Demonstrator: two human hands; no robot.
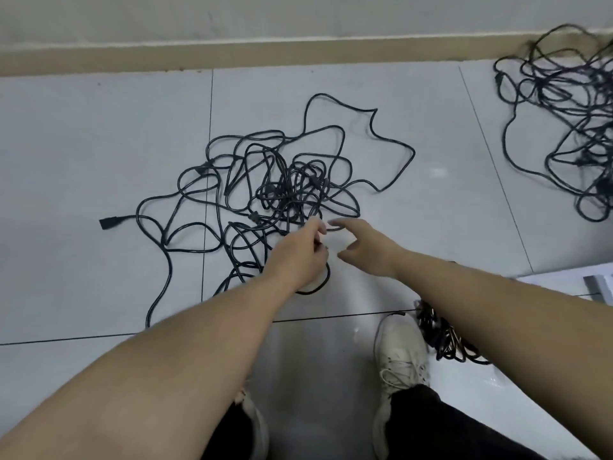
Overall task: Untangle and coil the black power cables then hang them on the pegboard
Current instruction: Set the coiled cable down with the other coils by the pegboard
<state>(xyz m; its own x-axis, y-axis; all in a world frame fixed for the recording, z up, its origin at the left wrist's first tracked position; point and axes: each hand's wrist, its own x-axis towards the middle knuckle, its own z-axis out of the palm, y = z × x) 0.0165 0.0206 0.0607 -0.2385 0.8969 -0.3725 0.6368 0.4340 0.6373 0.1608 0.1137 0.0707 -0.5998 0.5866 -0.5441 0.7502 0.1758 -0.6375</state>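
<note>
A tangle of black power cables [285, 184] lies spread on the grey tiled floor in front of me. One black plug end [106, 223] sticks out at the left. My left hand [298, 257] pinches a strand at the near edge of the tangle, and a loop of cable curls under the hand. My right hand [363, 244] hovers just to its right with fingers spread, index finger pointing at the same strand, holding nothing.
A second black cable tangle [570, 111] lies at the far right near the beige skirting board [232, 54]. A smaller bunch of cable [444, 336] sits by my right white shoe [399, 356]. A white object [600, 287] shows at the right edge.
</note>
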